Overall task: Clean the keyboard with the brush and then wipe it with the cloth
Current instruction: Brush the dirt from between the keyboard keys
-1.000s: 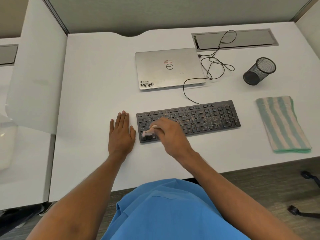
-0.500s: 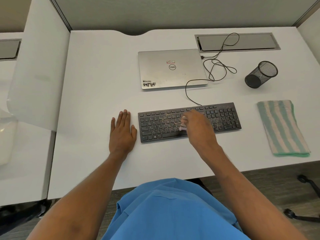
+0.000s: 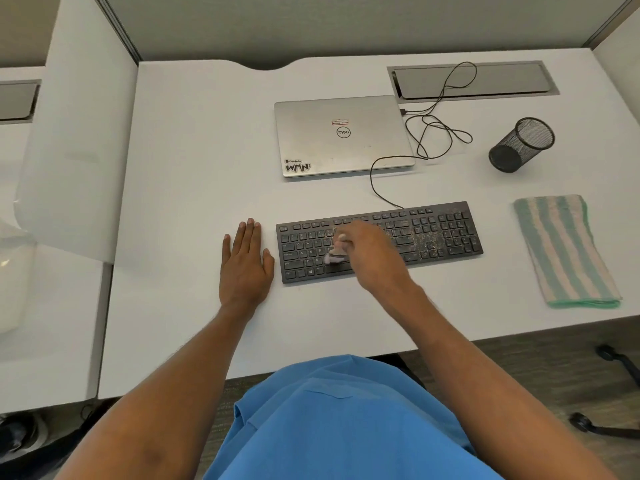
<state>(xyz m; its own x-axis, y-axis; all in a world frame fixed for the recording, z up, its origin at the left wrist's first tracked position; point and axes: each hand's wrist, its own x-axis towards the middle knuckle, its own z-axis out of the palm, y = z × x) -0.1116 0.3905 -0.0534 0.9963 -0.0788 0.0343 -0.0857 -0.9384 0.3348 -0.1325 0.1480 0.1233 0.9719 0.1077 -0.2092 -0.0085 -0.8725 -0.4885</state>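
**Brush [image 3: 335, 255] on the left half of the keyboard [image 3: 433, 237]**

Black and full-sized, the keyboard lies near the front edge of the white table [image 3: 194, 168], its right end angled slightly away from the person. The right hand [image 3: 372, 251] hangs over the letter keys. Its fingers [image 3: 349, 233] are curled round the pale handle of a small brush, and the hand covers most of that handle. The brush's light, blurred bristles touch the keys just left of the hand, in the lower rows of the left half. Pale specks of dirt lie across the keys on the right-centre part of the keyboard, beyond the hand.

The left hand [image 3: 244, 268] lies flat on the table just beside the keyboard's left end. Its palm is down, its fingers [image 3: 251, 233] are straight and close together, and it holds nothing. Whether the thumb touches the keyboard's edge is not clear.

The striped green-and-cream cloth [image 3: 564, 251] lies folded on the table, well to the right of the keyboard and apart from it.

A closed silver laptop [image 3: 343, 136] sits behind the keyboard. A thin black cable [image 3: 429, 140] runs from the keyboard's back edge and loops beside the laptop. A black mesh pen cup [image 3: 521, 145] is to the right of the cable loops, behind the cloth.
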